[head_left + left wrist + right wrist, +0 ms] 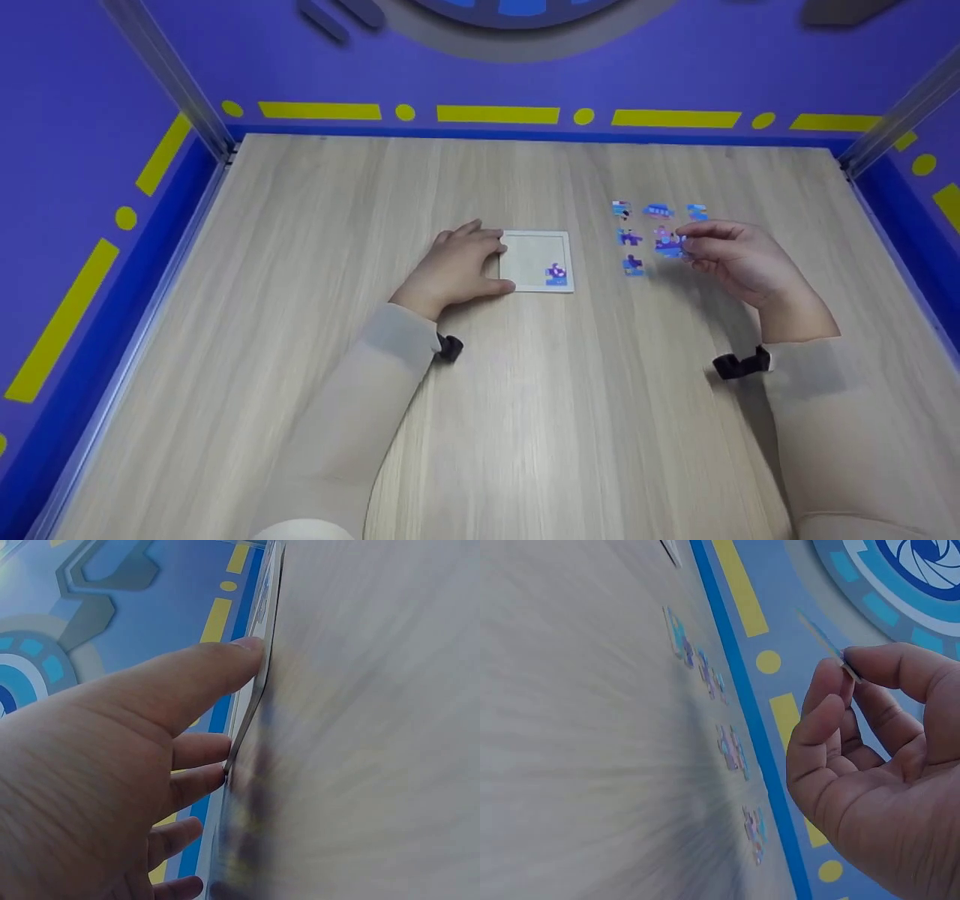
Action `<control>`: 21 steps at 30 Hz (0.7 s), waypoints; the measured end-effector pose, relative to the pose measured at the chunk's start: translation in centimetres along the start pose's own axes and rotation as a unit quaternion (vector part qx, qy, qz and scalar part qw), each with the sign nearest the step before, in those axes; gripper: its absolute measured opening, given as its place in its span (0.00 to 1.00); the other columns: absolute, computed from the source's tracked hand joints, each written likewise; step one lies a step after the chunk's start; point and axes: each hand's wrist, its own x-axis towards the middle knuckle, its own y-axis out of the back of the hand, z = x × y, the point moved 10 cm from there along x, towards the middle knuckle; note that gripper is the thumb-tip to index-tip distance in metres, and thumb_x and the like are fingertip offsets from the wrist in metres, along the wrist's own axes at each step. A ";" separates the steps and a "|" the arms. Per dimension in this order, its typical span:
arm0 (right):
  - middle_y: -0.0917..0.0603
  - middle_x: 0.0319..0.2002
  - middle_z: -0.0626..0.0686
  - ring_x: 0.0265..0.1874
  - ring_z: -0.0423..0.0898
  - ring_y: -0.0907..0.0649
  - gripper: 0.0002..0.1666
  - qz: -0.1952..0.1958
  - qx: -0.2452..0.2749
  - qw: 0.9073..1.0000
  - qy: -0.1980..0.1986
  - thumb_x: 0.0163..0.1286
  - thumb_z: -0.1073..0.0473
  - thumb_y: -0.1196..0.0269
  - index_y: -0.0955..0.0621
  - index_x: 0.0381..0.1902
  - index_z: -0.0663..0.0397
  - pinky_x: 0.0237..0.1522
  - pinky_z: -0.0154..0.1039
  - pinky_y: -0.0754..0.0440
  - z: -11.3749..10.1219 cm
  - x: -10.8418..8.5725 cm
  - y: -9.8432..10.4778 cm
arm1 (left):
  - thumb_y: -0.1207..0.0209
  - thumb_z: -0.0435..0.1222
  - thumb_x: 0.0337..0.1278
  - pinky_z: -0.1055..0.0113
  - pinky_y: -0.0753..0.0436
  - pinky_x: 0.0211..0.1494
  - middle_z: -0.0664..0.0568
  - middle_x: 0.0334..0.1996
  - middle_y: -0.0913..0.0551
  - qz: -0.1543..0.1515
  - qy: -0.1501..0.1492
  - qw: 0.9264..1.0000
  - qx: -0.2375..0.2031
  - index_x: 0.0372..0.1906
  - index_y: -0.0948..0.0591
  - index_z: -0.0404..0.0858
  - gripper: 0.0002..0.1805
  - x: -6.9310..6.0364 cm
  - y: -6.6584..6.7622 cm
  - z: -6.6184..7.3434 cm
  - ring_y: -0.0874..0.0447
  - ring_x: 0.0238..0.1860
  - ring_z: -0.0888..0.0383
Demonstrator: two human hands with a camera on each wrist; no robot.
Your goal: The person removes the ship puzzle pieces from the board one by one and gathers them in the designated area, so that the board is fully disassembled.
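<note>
A white square puzzle tray [536, 288] lies on the table, with one purple and blue jigsaw piece [556, 275] in its near right corner. My left hand [463, 268] rests at the tray's left side, its thumb over the near left corner and fingers along the edge. In the left wrist view the thumb [214, 675] touches the thin tray edge. Above the table, my right hand [739, 261] pinches a purple and blue jigsaw piece [666, 241] between thumb and fingertips. The right wrist view shows this held piece [821, 634] nearly edge-on.
Several loose jigsaw pieces lie right of the tray, among them a piece [633, 265] nearest me and a piece [658, 211] at the back. The right hand may hide others. Purple-blue panels [495, 82] wall the wooden table [525, 420] at the back and sides.
</note>
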 end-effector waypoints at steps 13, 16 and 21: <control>0.09 0.41 0.30 0.38 0.34 0.16 0.17 0.031 -0.227 0.973 -0.021 0.84 0.59 0.32 0.11 0.64 0.59 0.44 0.30 0.13 1.0 0.7 1.3 | 0.27 0.60 0.70 0.39 0.43 0.94 0.54 0.89 0.30 0.001 0.006 1.000 -0.004 0.78 0.18 0.46 0.39 -0.1 0.0 -0.1 0.46 0.95 0.45; 0.10 0.41 0.29 0.39 0.34 0.15 0.22 0.033 -0.269 0.962 -0.030 0.85 0.58 0.33 0.14 0.68 0.65 0.45 0.30 0.12 1.2 0.6 1.4 | 0.27 0.60 0.70 0.39 0.43 0.94 0.54 0.89 0.30 0.000 0.005 1.000 -0.004 0.78 0.18 0.46 0.39 -0.1 0.1 -0.1 0.46 0.95 0.44; 0.13 0.46 0.33 0.40 0.35 0.15 0.24 0.031 -0.323 0.945 -0.031 0.86 0.58 0.35 0.16 0.70 0.68 0.45 0.30 0.11 1.5 0.5 1.4 | 0.27 0.60 0.70 0.39 0.44 0.95 0.54 0.89 0.30 -0.001 0.007 1.000 -0.004 0.79 0.18 0.47 0.39 -0.1 0.0 0.0 0.46 0.95 0.45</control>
